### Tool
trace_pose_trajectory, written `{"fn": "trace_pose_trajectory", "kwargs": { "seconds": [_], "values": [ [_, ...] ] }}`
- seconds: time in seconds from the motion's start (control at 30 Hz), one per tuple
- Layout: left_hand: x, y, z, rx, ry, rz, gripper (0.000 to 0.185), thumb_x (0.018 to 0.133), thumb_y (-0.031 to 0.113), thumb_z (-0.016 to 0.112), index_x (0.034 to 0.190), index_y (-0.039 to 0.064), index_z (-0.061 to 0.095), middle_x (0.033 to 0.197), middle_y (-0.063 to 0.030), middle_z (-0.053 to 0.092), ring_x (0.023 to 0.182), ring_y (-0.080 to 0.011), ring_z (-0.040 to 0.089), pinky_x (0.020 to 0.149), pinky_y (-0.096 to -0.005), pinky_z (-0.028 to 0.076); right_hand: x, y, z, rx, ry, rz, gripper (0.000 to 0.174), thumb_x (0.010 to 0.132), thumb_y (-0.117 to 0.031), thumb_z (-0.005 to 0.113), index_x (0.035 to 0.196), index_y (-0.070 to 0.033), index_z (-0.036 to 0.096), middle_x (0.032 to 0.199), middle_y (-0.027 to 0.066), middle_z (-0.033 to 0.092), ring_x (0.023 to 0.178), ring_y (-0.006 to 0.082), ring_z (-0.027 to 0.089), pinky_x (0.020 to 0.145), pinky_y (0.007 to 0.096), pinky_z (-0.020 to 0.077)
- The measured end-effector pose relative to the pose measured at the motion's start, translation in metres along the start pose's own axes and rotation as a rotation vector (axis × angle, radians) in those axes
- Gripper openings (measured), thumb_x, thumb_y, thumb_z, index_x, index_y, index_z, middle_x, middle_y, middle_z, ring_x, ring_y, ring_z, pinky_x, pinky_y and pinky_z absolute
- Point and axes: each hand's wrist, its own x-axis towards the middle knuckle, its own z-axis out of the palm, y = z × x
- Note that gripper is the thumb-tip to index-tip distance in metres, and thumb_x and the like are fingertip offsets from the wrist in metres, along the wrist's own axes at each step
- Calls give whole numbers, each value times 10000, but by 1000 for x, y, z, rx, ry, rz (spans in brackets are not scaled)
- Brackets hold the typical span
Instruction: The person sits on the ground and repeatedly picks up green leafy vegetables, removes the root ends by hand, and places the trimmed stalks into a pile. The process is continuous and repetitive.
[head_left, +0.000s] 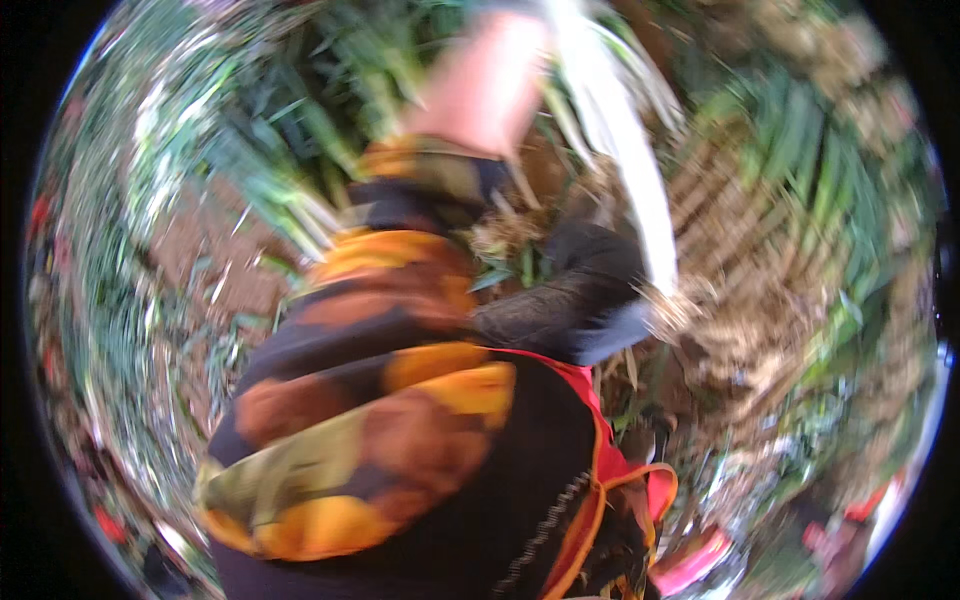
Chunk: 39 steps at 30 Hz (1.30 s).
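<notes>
My left arm, in an orange, brown and black camouflage sleeve (405, 300), stretches to the top of the view. Beyond the cuff, the bare wrist of my left hand (499, 82) is blurred, and the fingers are lost at the upper rim. Right beside the wrist, long white stalks of leeks or Welsh onions (626, 150) slant down to a tuft of roots (671, 311). Their upper ends meet the hand's area, but blur hides any grip. Behind the stalks shows a dark, soiled cloth-covered limb (562, 300). My right hand is not in view.
A row of similar plants (787, 172) lies at the right, roots toward me. More green-topped stalks (292, 195) lie left on brown soil (210, 262). A red apron with orange edging (600, 442) covers my front. A pink object (690, 562) lies lower right.
</notes>
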Motion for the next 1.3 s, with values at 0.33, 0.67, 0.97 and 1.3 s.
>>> {"fn": "trace_pose_trajectory", "kwargs": {
  "seconds": [0.33,0.67,0.97,1.3],
  "values": [
    [-81,148,-326,1115,815,-48,301,874,319,563,1076,95,567,860,-73,564,726,-214,546,649,-389,474,9,-34,55,-201,-269,-276,341,863,-391,493,1057,-156,646,1083,138,619,996,336,587,845,397,465],
    [-64,-132,33,740,-297,-132,474,939,245,446,1345,24,345,1252,-181,486,1143,-293,508,945,-383,413,86,-74,-3,84,39,-178,389,872,-410,526,1110,-116,618,1080,127,632,983,293,603,823,369,477],
    [-149,-263,102,393,-531,-841,362,908,71,496,1246,-41,427,1110,-158,574,1006,-266,582,843,-362,470,278,-149,-177,-188,257,-243,629,916,-401,464,1435,-139,223,1448,103,313,1329,288,296,1088,354,273],
    [-124,-258,131,582,-310,-939,428,884,213,519,1258,22,433,1148,-145,547,1061,-279,545,911,-433,423,364,-204,-245,-217,442,155,423,818,-340,616,1169,-119,531,992,145,641,863,274,646,685,388,537]
  ]
}}
